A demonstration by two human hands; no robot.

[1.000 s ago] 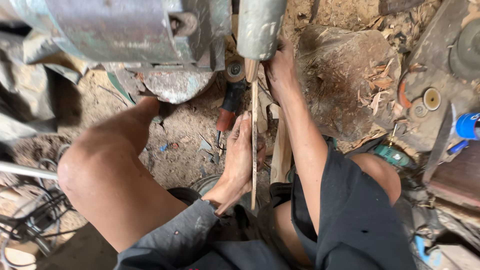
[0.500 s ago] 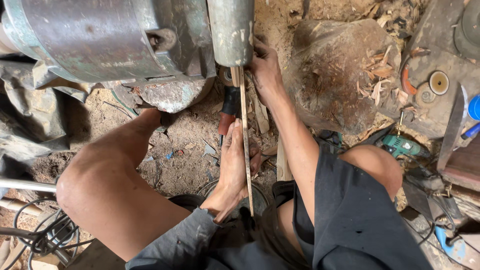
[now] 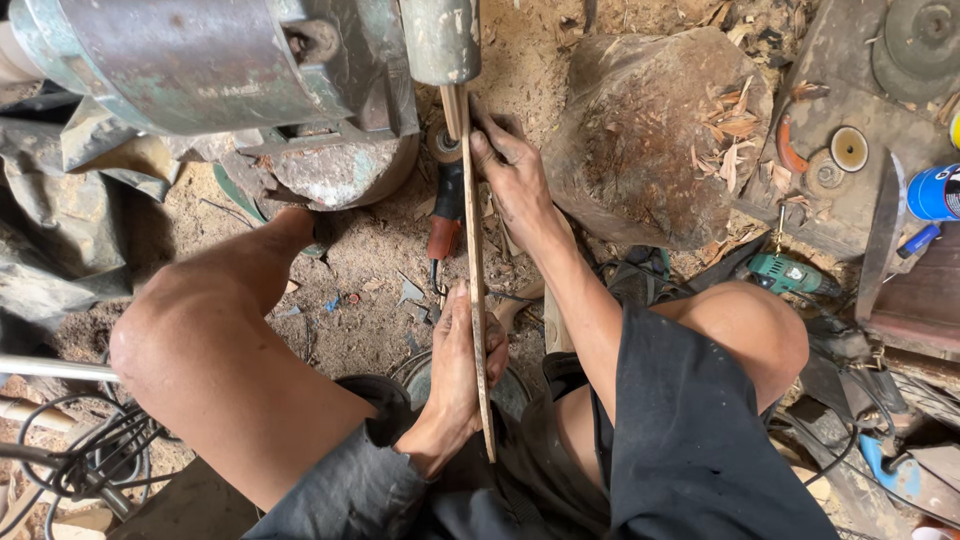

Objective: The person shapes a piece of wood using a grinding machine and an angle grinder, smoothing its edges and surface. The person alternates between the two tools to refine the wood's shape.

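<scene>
From the grey-green machine [image 3: 210, 70] at ten o'clock, the left hand [image 3: 462, 375] at six o'clock is closed on the near end of a thin wooden strip [image 3: 474, 270], whose far end the right hand [image 3: 512, 175] presses at twelve o'clock against the cylindrical drum [image 3: 440, 40], a wood stump [image 3: 650, 140] at two o'clock.

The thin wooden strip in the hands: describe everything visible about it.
The wooden strip is long, narrow and pale, like bamboo or light wood, seen almost edge-on. It runs nearly straight away from the person, from the lap up to the grey cylinder of the machine, where its far end meets the drum's underside. The left hand grips its near part; the right hand presses fingers against its far part. It looks straight and unbroken; the surface detail is too fine to tell.
</scene>
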